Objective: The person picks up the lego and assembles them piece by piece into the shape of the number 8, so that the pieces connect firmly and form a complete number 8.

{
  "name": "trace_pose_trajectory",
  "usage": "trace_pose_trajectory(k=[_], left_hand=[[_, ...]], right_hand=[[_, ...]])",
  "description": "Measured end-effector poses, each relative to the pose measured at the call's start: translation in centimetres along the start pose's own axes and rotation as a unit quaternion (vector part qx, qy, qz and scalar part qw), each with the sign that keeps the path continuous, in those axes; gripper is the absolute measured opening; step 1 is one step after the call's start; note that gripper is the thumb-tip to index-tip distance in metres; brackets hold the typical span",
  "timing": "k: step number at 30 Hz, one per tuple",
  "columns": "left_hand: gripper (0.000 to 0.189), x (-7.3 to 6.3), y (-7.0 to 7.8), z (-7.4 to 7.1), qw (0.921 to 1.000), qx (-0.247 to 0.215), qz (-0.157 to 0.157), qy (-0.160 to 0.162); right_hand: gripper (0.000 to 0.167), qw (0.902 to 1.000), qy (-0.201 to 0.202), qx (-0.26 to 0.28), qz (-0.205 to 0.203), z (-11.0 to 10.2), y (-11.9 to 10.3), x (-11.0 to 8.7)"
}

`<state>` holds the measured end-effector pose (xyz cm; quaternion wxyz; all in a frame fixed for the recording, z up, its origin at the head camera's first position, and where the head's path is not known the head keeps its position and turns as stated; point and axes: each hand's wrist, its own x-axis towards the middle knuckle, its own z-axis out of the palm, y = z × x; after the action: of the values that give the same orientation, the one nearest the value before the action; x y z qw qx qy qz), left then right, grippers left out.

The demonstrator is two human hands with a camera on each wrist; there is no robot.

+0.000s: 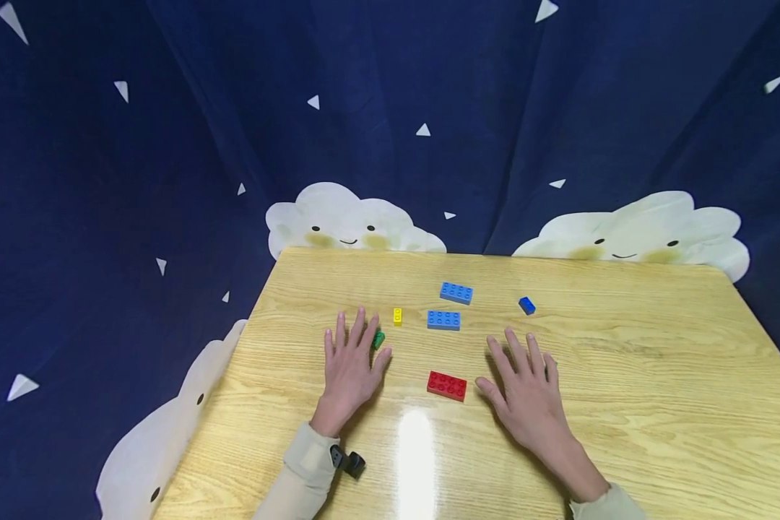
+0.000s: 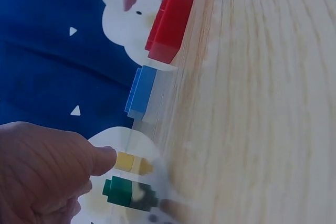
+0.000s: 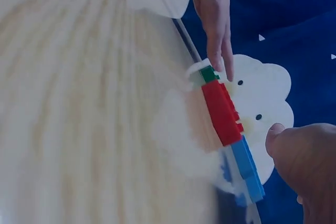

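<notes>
My left hand (image 1: pixel 351 372) is spread with straight fingers over the left of the table, holding nothing. Beside its index finger sits a small green brick (image 1: pixel 378 339), partly hidden by that finger; a small yellow brick (image 1: pixel 397 316) lies just beyond. My right hand (image 1: pixel 526 401) is likewise spread, palm down, on the other side. A red brick (image 1: pixel 446 386) with two rows of studs lies between the hands, nearer the right thumb. A sliver of something green (image 1: pixel 555 364) shows past the right little finger, mostly hidden. In the left wrist view the thumb (image 2: pixel 102 160) overlaps the yellow brick's edge.
Two blue bricks, one nearer (image 1: pixel 443 321) and one farther (image 1: pixel 456 292), lie mid-table. A small dark blue brick (image 1: pixel 527 305) sits beyond the right hand. The wooden table (image 1: pixel 656 404) ends at a navy curtain (image 1: pixel 377 87) with white cloud shapes.
</notes>
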<state>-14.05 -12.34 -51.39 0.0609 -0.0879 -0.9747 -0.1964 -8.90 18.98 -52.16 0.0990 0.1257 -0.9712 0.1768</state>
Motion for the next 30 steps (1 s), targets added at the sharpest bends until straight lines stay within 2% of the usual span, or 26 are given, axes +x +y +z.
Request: trace_pose_trajectory(k=[4,10,18,26,30], left_hand=[[0.061,0.0,-0.2,0.0,0.9999,-0.010,0.008,0.001],[0.051,-0.2,-0.2,-0.1,0.9998,-0.016,0.014,0.004],[0.051,0.1,-0.3,0.0,0.9994,-0.029,0.009,0.015],[0.054,0.8,-0.6,-0.3,0.9964,-0.065,0.055,0.005],[0.050,1.0,-0.7,-0.3,0.9949,-0.085,0.053,-0.009]], right_hand=[[0.069,0.9999,-0.007,0.003,-0.010,0.8,-0.5,-0.1],[0.063,0.9987,-0.025,0.036,-0.024,1.6,-1.6,-0.6],[0.058,0.9973,-0.030,0.060,-0.030,1.8,-2.7,-0.7],[0.060,0.9956,-0.032,0.073,-0.050,2.2,-2.7,-0.5],[0.057,0.9955,-0.033,0.072,-0.051,2.4,-2.6,-0.4]])
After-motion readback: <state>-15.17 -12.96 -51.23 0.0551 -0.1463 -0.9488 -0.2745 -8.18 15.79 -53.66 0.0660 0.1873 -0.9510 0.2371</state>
